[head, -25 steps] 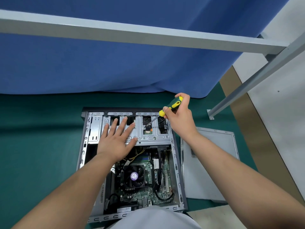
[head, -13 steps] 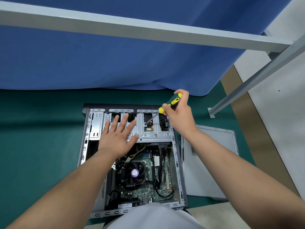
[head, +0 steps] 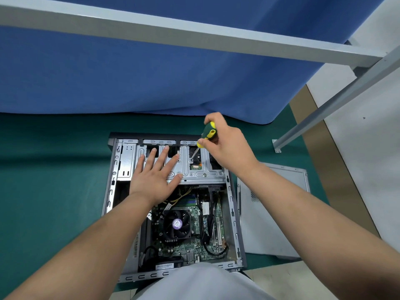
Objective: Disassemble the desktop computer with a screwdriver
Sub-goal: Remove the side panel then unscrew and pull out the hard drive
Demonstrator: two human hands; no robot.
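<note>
Currently, the blue curtain (head: 151,68) fills the 12 o'clock half of the view, hanging down to the green desk (head: 49,191). The desktop computer (head: 173,204) lies on its side at the centre of the desk, open face up. Its grey steel chassis is rectangular, with slotted flanges along both long edges. A silver drive cage (head: 194,167) spans the 12 o'clock end; the green motherboard (head: 194,232) occupies the 6 o'clock portion, carrying a black cooler fan (head: 176,224) with a purple hub label, plus black and yellow cables. The detached side panel (head: 270,213), pale grey, lies flat just beside the chassis at 3 o'clock.

The left hand (head: 153,176) rests flat on the drive cage, fingers straight and spread, holding nothing. The right hand (head: 229,144) has its grip curled round the green-and-yellow handle of the screwdriver (head: 206,135). The shaft slants toward 7 o'clock, and its tip meets the drive cage near a screw point at the cage's 1 o'clock area.
</note>
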